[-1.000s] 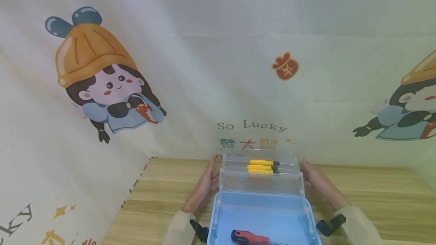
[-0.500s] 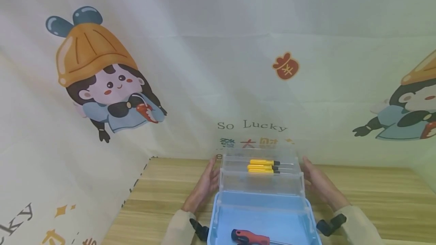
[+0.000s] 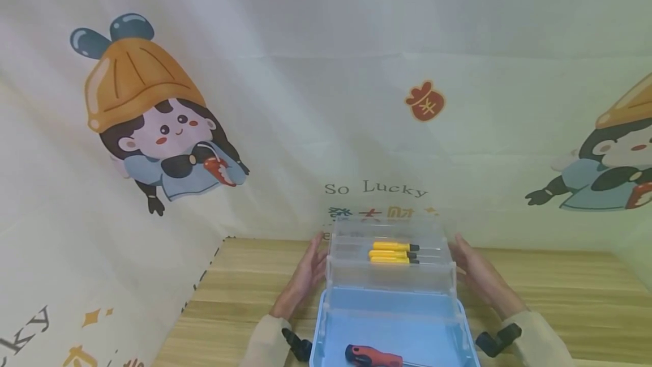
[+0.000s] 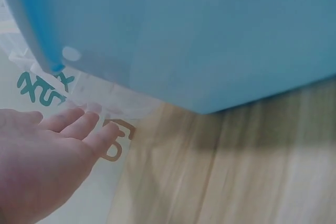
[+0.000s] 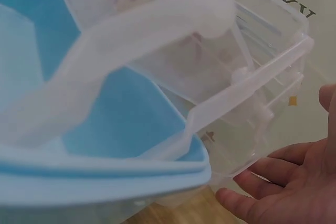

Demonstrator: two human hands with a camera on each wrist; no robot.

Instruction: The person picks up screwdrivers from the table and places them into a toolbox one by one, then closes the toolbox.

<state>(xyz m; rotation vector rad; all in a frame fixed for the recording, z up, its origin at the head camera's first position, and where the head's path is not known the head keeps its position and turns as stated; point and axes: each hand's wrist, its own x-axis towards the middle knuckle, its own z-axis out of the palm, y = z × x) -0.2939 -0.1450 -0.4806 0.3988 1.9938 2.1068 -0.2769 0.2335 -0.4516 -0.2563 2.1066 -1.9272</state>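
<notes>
A toolbox with a light blue base stands with its see-through upper trays fanned out toward the back wall. Several small yellow-handled screwdrivers lie in the rear tray. A larger red-and-black screwdriver lies in the base, cut off by the frame edge. My left hand is at the left side of the trays; its fingers look loosely extended in the left wrist view. My right hand is at the right side. In the right wrist view, its relaxed fingertips meet the lower edge of the clear plastic.
The toolbox sits on a wood-grain table with a printed cloth hanging close behind it. White plastic hinge arms join trays and base. Black straps circle both wrists.
The rear edge of the clear plastic has risen slightly against the cloth, and the rear tray has shifted a little. Both hands stay beside it. The head view has tilted slightly.
</notes>
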